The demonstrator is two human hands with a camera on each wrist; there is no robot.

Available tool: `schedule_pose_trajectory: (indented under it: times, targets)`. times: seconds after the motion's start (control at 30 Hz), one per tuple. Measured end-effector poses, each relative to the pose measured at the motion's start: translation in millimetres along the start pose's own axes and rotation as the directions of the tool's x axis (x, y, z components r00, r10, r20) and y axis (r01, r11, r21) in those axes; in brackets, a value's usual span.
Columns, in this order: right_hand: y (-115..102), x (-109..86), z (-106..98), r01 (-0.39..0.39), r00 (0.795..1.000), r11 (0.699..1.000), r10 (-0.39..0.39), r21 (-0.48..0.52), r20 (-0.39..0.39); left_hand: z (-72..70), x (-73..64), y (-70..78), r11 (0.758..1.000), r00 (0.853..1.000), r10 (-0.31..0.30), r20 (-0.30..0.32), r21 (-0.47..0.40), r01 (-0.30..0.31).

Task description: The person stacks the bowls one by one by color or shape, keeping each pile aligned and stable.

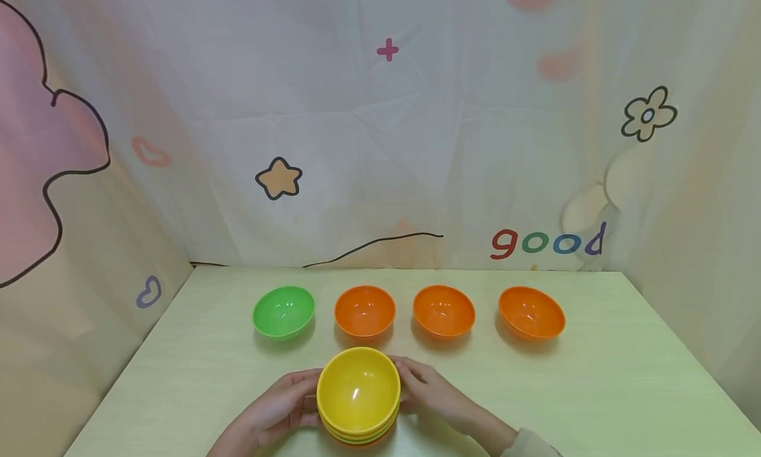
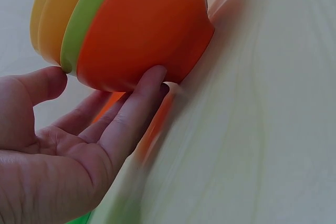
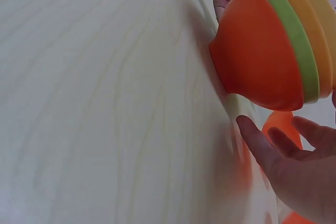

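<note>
A nested bowl stack (image 1: pixel 359 391) sits between both hands at the near side of the worktop (image 1: pixel 594 391), two yellow bowls above a green one, with an orange one lowest; whether its foot rests on the surface or hangs just above, I cannot tell. The left hand (image 1: pixel 279 404) grasps the stack, thumb by the upper rims and a fingertip on the orange wall; the right hand (image 1: pixel 436 394) reaches round the opposite side, some fingers apart from the wall, so I cannot tell how firmly it holds.

Uneven support could tip the stack rightward; pressure on the upper rims alone might let the orange bowl slip out below; a forward push could knock the middle-left orange bowl (image 1: pixel 364 312) in the row behind, beside a green bowl (image 1: pixel 284 312) and two more orange bowls (image 1: pixel 443 312).
</note>
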State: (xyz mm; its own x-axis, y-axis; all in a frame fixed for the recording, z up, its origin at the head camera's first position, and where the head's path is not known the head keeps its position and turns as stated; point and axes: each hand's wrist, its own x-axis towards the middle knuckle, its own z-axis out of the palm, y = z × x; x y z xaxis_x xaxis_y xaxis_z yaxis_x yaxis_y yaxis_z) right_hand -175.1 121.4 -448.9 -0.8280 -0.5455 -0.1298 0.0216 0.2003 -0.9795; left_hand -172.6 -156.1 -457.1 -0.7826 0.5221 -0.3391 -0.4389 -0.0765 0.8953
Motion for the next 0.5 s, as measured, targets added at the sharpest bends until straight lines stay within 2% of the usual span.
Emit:
schedule_pose_trajectory:
  times: [0.27,0.5]
  targets:
    - [1.4,-3.2,1.6,-0.022,0.998,0.993,0.016,0.112,0.053,0.8,-0.6,-0.6,1.0,1.0,0.017,0.01,-0.003,-0.017]
    - [1.6,-3.7,3.9,-0.021,0.989,0.947,-0.027,0.322,0.143,1.5,-1.2,0.1,1.0,1.0,0.016,0.013,-0.001,-0.016]
